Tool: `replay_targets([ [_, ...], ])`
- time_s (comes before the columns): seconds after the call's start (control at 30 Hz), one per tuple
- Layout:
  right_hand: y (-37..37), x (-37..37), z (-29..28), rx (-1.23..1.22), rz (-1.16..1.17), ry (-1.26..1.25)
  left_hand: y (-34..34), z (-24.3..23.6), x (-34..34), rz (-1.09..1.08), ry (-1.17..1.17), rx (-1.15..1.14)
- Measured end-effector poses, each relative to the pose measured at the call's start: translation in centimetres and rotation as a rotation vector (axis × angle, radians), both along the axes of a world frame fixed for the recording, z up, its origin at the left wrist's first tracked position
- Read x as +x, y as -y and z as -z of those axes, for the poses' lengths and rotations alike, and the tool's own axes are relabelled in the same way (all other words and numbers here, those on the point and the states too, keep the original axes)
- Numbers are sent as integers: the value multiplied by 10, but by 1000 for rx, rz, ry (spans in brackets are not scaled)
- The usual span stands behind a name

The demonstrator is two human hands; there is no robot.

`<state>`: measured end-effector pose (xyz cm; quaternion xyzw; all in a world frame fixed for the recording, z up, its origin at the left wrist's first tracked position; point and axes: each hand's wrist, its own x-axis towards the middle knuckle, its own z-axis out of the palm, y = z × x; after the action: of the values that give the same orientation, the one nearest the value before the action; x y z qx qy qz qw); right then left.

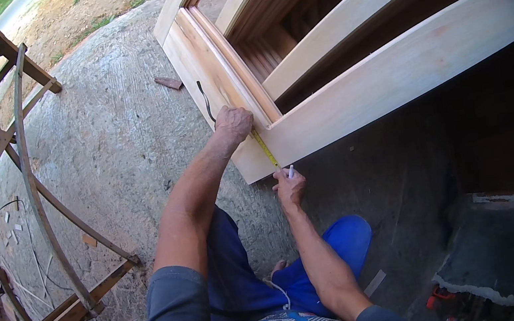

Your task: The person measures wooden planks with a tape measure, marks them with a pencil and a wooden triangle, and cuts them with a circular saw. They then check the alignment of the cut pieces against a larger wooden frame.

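A pale wooden frame (353,88) lies ahead of me, its near corner pointing at my body. Over its left rail, my left hand (234,122) is closed in a fist around a tape measure, whose case the fingers hide; a dark strap (204,98) sticks out beyond it. The yellow tape blade (264,148) runs from this fist across the corner to the frame's near edge. There my right hand (291,188) pinches a white pen-like stick (291,171), its fingers at the end of the blade.
More wooden frames are stacked beneath the top one. Curved wooden pieces (28,156) stand at the left on the rough concrete floor (122,114). A wood offcut (169,82) lies beyond my left hand. Red-and-black tools (440,296) lie at the lower right.
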<state>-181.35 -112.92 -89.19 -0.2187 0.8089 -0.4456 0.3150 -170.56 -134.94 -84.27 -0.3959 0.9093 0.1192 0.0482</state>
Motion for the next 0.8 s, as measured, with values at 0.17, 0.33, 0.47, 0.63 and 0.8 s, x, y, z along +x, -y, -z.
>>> replay_targets([
  [0.17, 1, -8, 5, 36, -72, -69, 2, 2, -2, 6, -3, -11],
  [0.33, 6, -6, -8, 79, -79, -68, 2, 6, 1, 17, -56, -23],
  [0.47, 7, -8, -11, 83, -95, -54, 0, 7, 1, 14, -46, -36],
  [0.63, 6, -9, -6, 73, -89, -32, -3, 12, 2, 14, -37, -73],
  [0.8, 5, -15, 3, 89, -89, -43, -6, 2, 0, 1, -9, -53],
])
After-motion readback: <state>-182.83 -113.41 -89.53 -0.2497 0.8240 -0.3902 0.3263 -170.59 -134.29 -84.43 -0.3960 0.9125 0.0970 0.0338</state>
